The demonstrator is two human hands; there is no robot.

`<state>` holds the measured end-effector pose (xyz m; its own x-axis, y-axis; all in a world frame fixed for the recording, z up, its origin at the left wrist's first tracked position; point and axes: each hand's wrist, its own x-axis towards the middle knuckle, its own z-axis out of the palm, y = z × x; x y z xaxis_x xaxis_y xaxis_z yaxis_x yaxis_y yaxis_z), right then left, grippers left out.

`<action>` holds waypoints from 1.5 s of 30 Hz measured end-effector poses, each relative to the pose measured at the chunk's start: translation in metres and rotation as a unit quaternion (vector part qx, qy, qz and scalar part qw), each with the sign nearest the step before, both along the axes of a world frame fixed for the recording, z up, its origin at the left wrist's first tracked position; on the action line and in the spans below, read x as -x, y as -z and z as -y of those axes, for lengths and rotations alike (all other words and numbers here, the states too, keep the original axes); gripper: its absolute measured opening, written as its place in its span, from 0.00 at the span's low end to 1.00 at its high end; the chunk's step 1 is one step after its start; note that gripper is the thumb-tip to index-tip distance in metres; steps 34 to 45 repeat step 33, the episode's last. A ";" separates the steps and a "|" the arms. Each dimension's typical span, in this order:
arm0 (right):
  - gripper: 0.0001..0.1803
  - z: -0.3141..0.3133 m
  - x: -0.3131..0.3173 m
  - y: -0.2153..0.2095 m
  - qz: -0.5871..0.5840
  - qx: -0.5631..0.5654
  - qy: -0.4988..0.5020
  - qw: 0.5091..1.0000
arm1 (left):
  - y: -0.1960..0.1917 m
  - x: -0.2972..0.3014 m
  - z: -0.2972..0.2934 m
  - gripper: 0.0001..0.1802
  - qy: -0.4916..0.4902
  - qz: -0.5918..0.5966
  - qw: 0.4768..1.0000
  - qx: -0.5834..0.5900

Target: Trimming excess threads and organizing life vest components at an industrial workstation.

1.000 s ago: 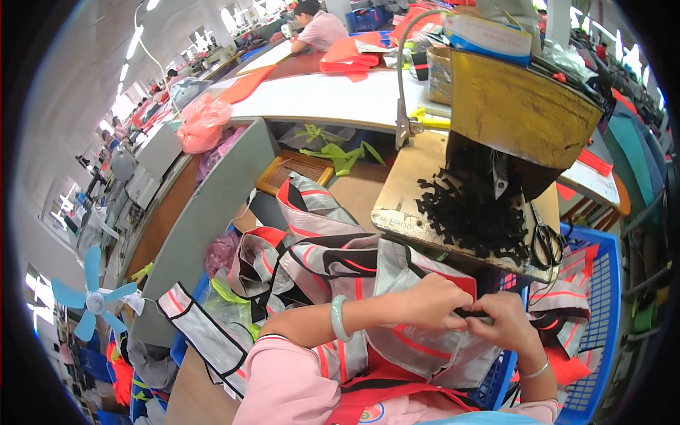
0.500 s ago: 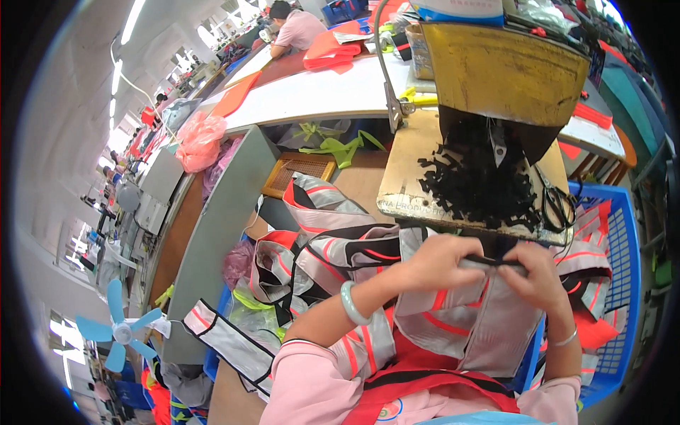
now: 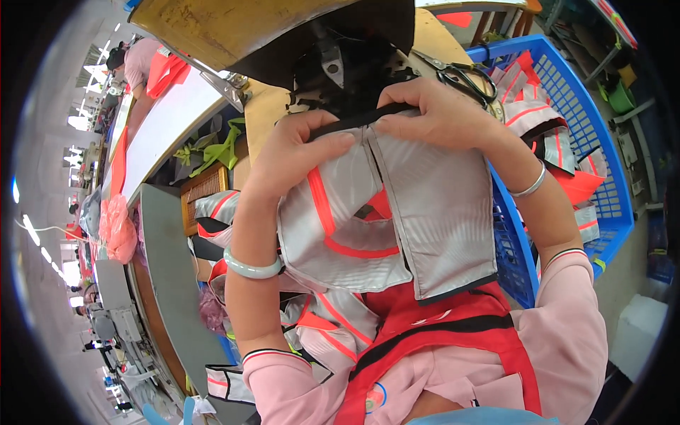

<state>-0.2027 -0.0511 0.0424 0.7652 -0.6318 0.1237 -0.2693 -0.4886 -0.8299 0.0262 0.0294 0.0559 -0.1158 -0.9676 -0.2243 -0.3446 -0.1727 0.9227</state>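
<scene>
— What lies on the wooden worktop (image 3: pixel 263 117)?

— Black-handled steel scissors (image 3: pixel 464 76) near its right edge, beside a heap of black straps (image 3: pixel 340 67).

— And off it?

— A blue plastic mesh crate (image 3: pixel 567 92) to the right, holding folded grey-and-orange fabric pieces (image 3: pixel 549 131). Far left, a pink plastic bag (image 3: pixel 119 228) beside a long white table (image 3: pixel 166 131).

We see a worn wooden sewing table (image 3: pixel 265 117) carrying a tangled heap of black strap pieces (image 3: pixel 354 67) under the machine's head, and a pair of black-handled metal scissors (image 3: pixel 464 76) lying flat near its right edge.
</scene>
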 end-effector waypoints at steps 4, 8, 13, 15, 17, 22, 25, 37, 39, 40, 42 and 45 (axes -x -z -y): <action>0.14 0.019 -0.008 0.006 -0.012 -0.035 -0.032 0.999 | -0.003 -0.007 0.010 0.17 -0.005 -0.022 1.000 -0.010; 0.15 0.028 -0.018 0.005 -0.043 0.003 -0.034 0.998 | 0.003 -0.019 0.020 0.20 -0.009 -0.043 0.998 -0.052; 0.23 0.038 -0.027 0.010 0.002 0.014 -0.040 0.999 | 0.010 -0.026 0.028 0.22 -0.031 -0.076 0.995 -0.058; 0.23 0.041 -0.027 0.014 0.007 0.025 -0.026 0.999 | 0.010 -0.028 0.030 0.22 -0.029 -0.095 0.993 -0.066; 0.24 0.042 -0.028 0.016 0.011 0.034 -0.010 0.999 | 0.010 -0.027 0.034 0.22 -0.030 -0.092 0.993 -0.066; 0.18 0.045 -0.027 0.011 -0.009 0.009 -0.015 1.000 | 0.010 -0.028 0.037 0.22 -0.032 -0.101 0.992 -0.064; 0.18 0.049 -0.031 0.009 0.003 0.041 -0.013 0.999 | 0.005 -0.031 0.038 0.28 -0.048 -0.077 0.995 -0.041; 0.18 0.053 -0.032 0.003 -0.004 0.014 -0.010 1.000 | 0.005 -0.034 0.046 0.27 -0.045 -0.085 0.995 -0.017; 0.18 0.053 -0.032 0.003 -0.004 0.014 -0.010 1.000 | 0.005 -0.034 0.046 0.27 -0.045 -0.085 0.995 -0.017; 0.18 0.053 -0.032 0.003 -0.004 0.014 -0.010 1.000 | 0.005 -0.034 0.046 0.27 -0.045 -0.085 0.995 -0.017; 0.18 0.053 -0.032 0.003 -0.004 0.014 -0.010 1.000 | 0.005 -0.034 0.046 0.27 -0.045 -0.085 0.995 -0.017; 0.18 0.053 -0.032 0.003 -0.004 0.014 -0.010 1.000 | 0.005 -0.034 0.046 0.27 -0.045 -0.085 0.995 -0.017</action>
